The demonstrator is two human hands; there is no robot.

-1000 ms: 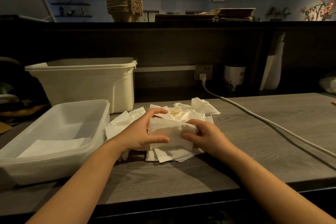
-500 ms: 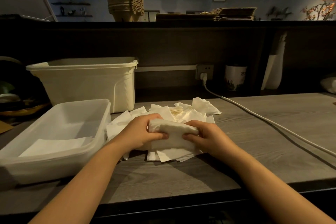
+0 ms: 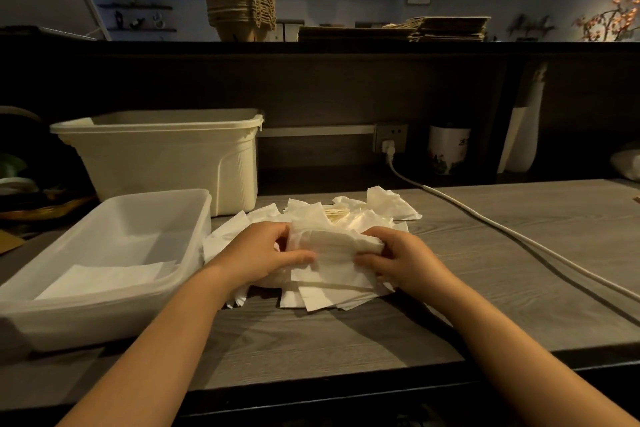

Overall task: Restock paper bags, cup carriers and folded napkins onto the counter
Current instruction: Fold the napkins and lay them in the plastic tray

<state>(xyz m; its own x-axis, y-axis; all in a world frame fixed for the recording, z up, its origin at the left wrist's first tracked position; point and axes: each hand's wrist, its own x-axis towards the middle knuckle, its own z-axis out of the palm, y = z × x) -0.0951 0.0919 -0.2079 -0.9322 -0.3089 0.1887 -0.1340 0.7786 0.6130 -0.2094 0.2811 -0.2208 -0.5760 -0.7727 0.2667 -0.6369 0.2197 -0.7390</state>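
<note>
**Napkin folding stage, bags and carriers look sorted**

Judging by the frame, this is the napkin part of the restock. Both hands are on one white napkin (image 3: 334, 251) in the middle of the picture, held just above a messy pile of loose napkins (image 3: 389, 203) on the grey worktop (image 3: 502, 270). The left hand (image 3: 258, 253) pinches the napkin's left edge, thumb on top and fingers curled behind. The right hand (image 3: 405, 262) does the same on the right edge, thumb pressing on the near face and fingers wrapped over the far side. So both have a grip, neither is free. It reads to me like a fold being made or pressed flat.

The clear plastic tray (image 3: 97, 307) at lower left has a flat folded napkin (image 3: 104, 279) lying in it, so I'd guess that's where finished ones go. A cream tub (image 3: 166, 163) sits behind it.

Up top, the stack of cup carriers (image 3: 239, 7) and the flat paper bags (image 3: 446, 28) are already on the high ledge.

For the next move, I'd finish the crease, let go with the right hand and carry the napkin left into the tray, squared on top of the one there. The paper is thin, so go easy on it.
</note>
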